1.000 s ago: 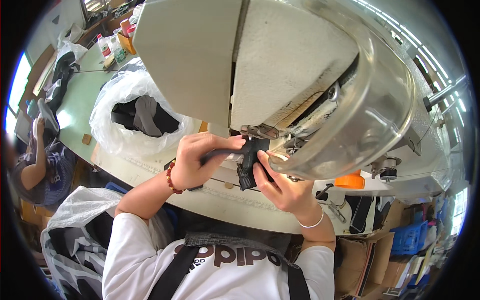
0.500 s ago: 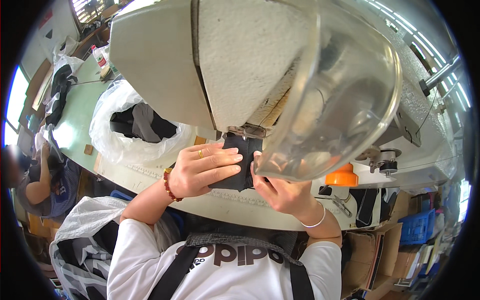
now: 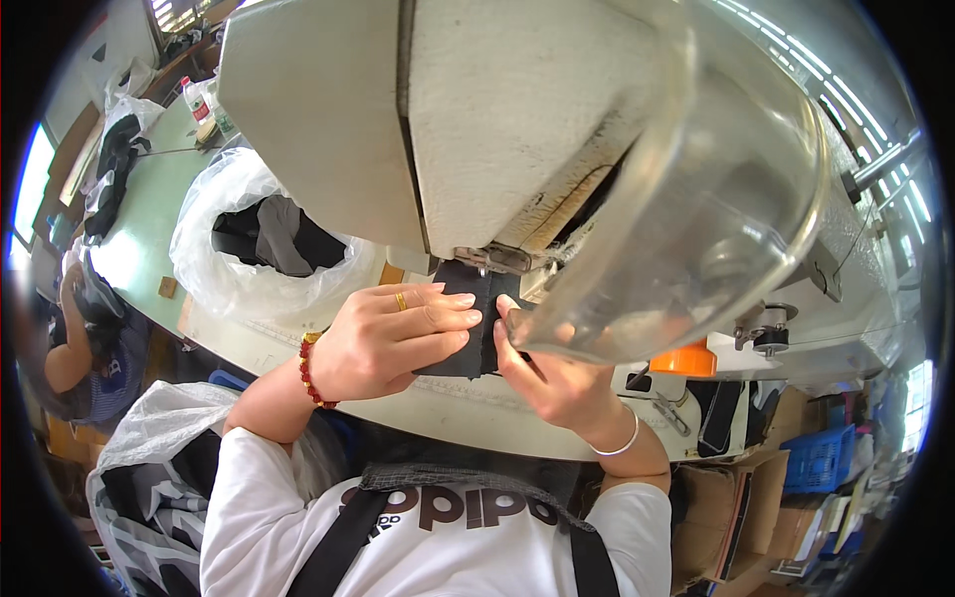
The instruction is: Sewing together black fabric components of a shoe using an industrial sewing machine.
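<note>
Dark fabric (image 3: 464, 359) lies under the needle area (image 3: 485, 265) of a large white sewing machine (image 3: 527, 129), with a ridge or seam running down its middle. My left hand (image 3: 393, 336) rests flat on the left part of the cloth, fingers stretched out and pointing right. On the right side, my right hand (image 3: 565, 390) pinches the cloth near the ridge between thumb and fingers. A clear curved guard (image 3: 736, 189) hangs in front of the machine and partly covers the right fingers.
Left of the machine, a white plastic bag (image 3: 199, 254) holds dark and grey cloth. An orange cap (image 3: 683, 359), thread snips (image 3: 670, 413) and dark strips (image 3: 720, 418) lie to the right. Another person (image 3: 75, 338) sits at far left. Cardboard boxes (image 3: 708, 527) stand below right.
The view has shifted slightly, so the machine sits a little further right in it. Both hands keep nearly the same hold on the fabric; my left wrist has drifted slightly left.
</note>
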Available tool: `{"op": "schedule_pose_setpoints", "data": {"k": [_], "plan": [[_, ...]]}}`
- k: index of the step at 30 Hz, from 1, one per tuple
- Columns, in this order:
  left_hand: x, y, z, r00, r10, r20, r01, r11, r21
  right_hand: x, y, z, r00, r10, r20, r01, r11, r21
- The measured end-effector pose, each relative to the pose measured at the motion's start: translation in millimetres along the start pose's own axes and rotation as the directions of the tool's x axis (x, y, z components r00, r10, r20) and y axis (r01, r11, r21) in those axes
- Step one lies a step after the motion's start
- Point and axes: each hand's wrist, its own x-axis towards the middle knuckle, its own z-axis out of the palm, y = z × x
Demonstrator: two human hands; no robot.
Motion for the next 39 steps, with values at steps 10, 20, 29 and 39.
{"op": "schedule_pose_setpoints", "data": {"k": [10,20,29,39], "plan": [[1.4,-4.8,3.6,0.998,-0.005,-0.061,0.003,0.999,-0.037,12.1,1.0,-3.9,0.992,-0.102,0.078,0.113,0.980,-0.165],[4.5,-13.1,9.8,0.984,-0.149,-0.097,0.144,0.988,-0.059,-2.1,15.5,26.7,0.991,-0.125,0.051,0.135,0.933,-0.334],[-4.4,-21.9,23.3,0.924,-0.298,-0.240,0.244,0.942,-0.231,-1.1,27.0,32.5,0.941,-0.336,-0.044,0.286,0.857,-0.428],[-7.8,-23.6,21.6,0.977,0.034,-0.211,-0.034,0.999,0.006,-2.7,19.4,23.5,0.977,-0.211,-0.041,0.200,0.963,-0.180]]}}
